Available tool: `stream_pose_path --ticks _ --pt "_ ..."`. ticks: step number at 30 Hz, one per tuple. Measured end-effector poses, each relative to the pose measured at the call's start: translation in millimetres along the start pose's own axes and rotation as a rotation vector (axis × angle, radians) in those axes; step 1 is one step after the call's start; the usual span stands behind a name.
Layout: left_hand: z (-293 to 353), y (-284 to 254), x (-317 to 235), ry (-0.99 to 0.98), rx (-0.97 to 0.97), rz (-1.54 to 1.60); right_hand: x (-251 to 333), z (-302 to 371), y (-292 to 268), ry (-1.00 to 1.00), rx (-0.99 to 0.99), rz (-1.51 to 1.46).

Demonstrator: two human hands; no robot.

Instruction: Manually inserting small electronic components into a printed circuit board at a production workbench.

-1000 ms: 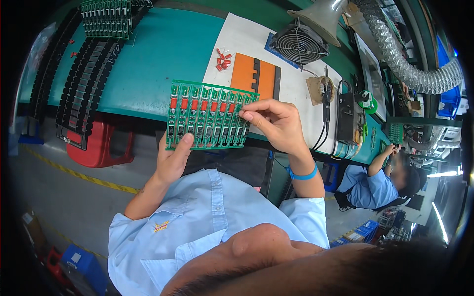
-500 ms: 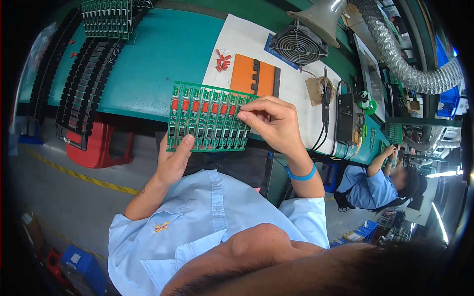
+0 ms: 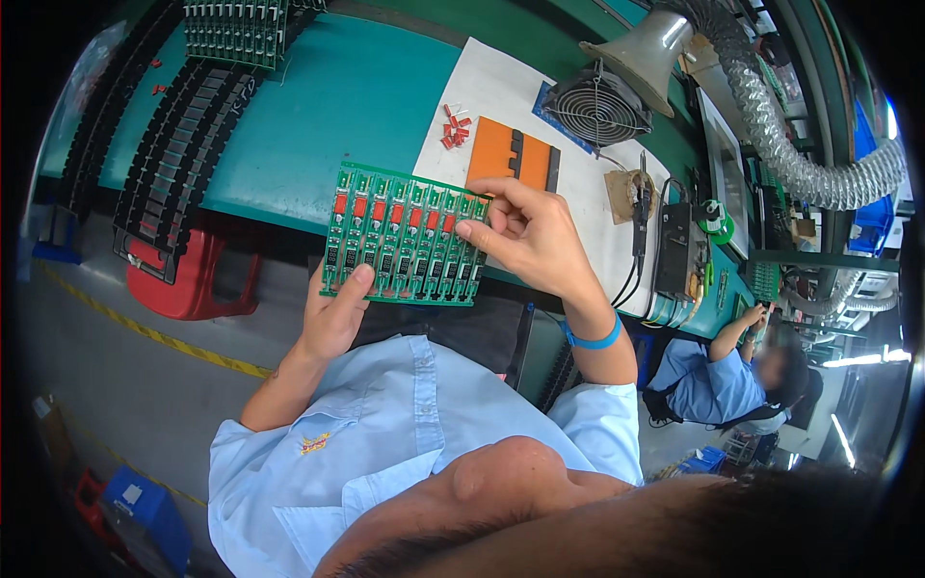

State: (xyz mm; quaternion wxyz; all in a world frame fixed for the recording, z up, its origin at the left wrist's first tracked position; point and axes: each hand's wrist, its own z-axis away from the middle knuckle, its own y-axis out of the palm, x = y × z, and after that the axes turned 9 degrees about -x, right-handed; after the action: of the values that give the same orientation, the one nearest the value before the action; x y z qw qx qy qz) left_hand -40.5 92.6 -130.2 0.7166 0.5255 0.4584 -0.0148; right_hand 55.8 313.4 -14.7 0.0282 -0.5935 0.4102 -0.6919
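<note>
A green circuit board panel [image 3: 400, 255] is tilted in front of me, made up of several narrow boards side by side. Red block-shaped capacitors [image 3: 397, 214] stand in a row across it, with black parts below them. My left hand [image 3: 332, 313] grips the lower left edge, thumb on the face. At the right end my right hand [image 3: 525, 236] has its fingers closed round the edge, with the thumb on the face at the end of the red row. The thumb hides whatever lies beneath it. Loose red capacitors with wire leads [image 3: 456, 131] lie on the white sheet [image 3: 438, 149] beyond.
An orange block [image 3: 493, 154] with a notched black strip, a fan [image 3: 597, 108] and a soldering iron [image 3: 641, 207] are on the bench. Black racks [image 3: 178, 159] and another board panel [image 3: 234, 34] stand left. A red stool [image 3: 198, 279] is below; a co-worker [image 3: 718, 380] sits right.
My right thumb and fingers have shifted from a pinch over the panel's right end to its edge, the thumb slightly lower. The view has shifted a little; my left hand keeps its grip.
</note>
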Motion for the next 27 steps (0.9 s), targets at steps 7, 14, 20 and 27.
stream_pose_path --ticks 7,14,20,27 --pt "5 3 -5 0.048 -0.026 -0.038 -3 -16 1 -0.024 0.116 0.05" --pt "12 -12 -12 0.001 -0.073 0.028 -34 -49 -10 -0.076 -0.087 0.014" --pt "15 -13 -15 0.022 -0.109 0.017 -62 -75 4 -0.19 -0.111 0.191" --pt "14 -4 -26 0.075 -0.138 0.011 -54 -77 -3 -0.178 -0.086 0.086"
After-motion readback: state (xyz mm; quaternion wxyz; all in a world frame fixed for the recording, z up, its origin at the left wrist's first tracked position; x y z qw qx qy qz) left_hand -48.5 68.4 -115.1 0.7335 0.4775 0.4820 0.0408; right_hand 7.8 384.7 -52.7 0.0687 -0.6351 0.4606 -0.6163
